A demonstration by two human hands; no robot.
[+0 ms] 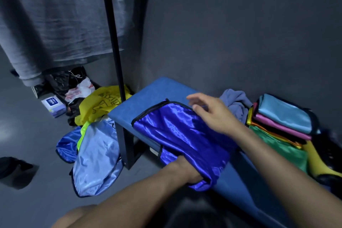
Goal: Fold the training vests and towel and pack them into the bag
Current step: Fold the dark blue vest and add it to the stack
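Satin-slick blue vest (177, 131) half-folded on blue worktop (162, 89), near end bunched around left hand (188, 169), fingers hidden so grip impossible to tell, right hand (209, 111) hovering open above, fold liable to slither loose toward floor.

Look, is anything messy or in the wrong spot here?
Yes. Two vests lie crumpled on the floor beside the bench, not on the folded stack. A grey towel sits bunched up against the wall, unfolded.
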